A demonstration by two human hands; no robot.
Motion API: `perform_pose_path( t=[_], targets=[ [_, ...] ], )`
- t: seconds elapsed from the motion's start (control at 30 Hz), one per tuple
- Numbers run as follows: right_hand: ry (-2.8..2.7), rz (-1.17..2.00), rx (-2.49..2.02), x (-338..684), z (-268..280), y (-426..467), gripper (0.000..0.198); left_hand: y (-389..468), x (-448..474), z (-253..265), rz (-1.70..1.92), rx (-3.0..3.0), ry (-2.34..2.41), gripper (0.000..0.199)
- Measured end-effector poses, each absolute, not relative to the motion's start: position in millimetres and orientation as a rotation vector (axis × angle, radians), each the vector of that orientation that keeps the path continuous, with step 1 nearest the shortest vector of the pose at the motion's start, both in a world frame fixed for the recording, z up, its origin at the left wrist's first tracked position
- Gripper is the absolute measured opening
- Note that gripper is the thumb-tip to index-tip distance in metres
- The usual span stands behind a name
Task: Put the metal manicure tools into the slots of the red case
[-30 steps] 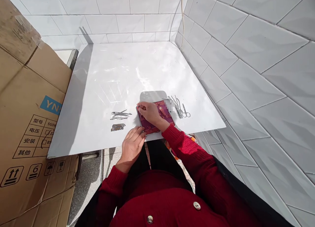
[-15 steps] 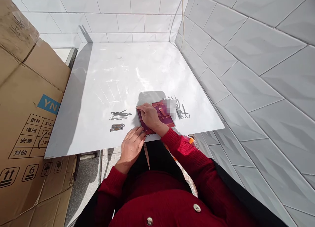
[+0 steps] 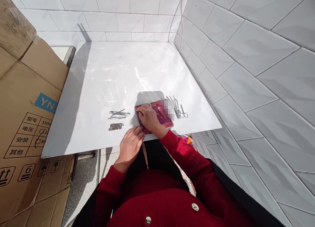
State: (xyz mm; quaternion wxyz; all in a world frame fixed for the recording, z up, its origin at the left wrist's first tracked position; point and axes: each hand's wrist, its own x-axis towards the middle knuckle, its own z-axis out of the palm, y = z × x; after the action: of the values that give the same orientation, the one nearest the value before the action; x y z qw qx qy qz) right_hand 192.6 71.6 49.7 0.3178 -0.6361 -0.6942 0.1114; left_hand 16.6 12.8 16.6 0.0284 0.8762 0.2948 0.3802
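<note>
An open manicure case (image 3: 161,113) with a dark red lining and straps lies near the table's front edge. My left hand (image 3: 131,141) holds its near left corner, the fingertips bent over the rim. Across the left half of the case reaches my right hand (image 3: 149,118), its fingers pinched together against the lining; whatever they hold is hidden beneath them. Small scissors (image 3: 183,112) and other slim metal tools (image 3: 176,105) lie right of the case, partly covered by a blurred patch. To the left are thin metal tools (image 3: 119,114) and nail clippers (image 3: 115,126).
A white tabletop (image 3: 118,62) extends back to a tiled wall. A large cardboard box (image 3: 31,99) stands along the left side, and grey wall tiles (image 3: 246,76) border the right. A cable (image 3: 181,16) hangs in the back corner.
The whole view has shifted slightly. Both hands stay at the same places on the case, with hardly any movement of the right fingers.
</note>
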Motion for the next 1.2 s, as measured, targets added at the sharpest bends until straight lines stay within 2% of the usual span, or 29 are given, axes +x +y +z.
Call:
perform_pose_path(
  t=[0.27, 0.73, 1.0, 1.2],
  targets=[
    [-1.849, 0.307, -1.625, 197, 55, 68, 0.025, 12, 15, 15, 1.165, 2.693, 0.917, 0.021],
    [-1.898, 0.212, -1.587, 202, 44, 62, 0.033, 12, 16, 11, 1.147, 2.694, 0.92, 0.023],
    [-1.96, 0.275, -1.581, 205, 66, 40, 0.019, 13, 16, 13, 1.093, 2.702, 0.922, 0.024],
    [-1.967, 0.309, -1.572, 210, 68, 22, 0.018, 12, 16, 12, 1.103, 2.706, 0.924, 0.023]
  ],
)
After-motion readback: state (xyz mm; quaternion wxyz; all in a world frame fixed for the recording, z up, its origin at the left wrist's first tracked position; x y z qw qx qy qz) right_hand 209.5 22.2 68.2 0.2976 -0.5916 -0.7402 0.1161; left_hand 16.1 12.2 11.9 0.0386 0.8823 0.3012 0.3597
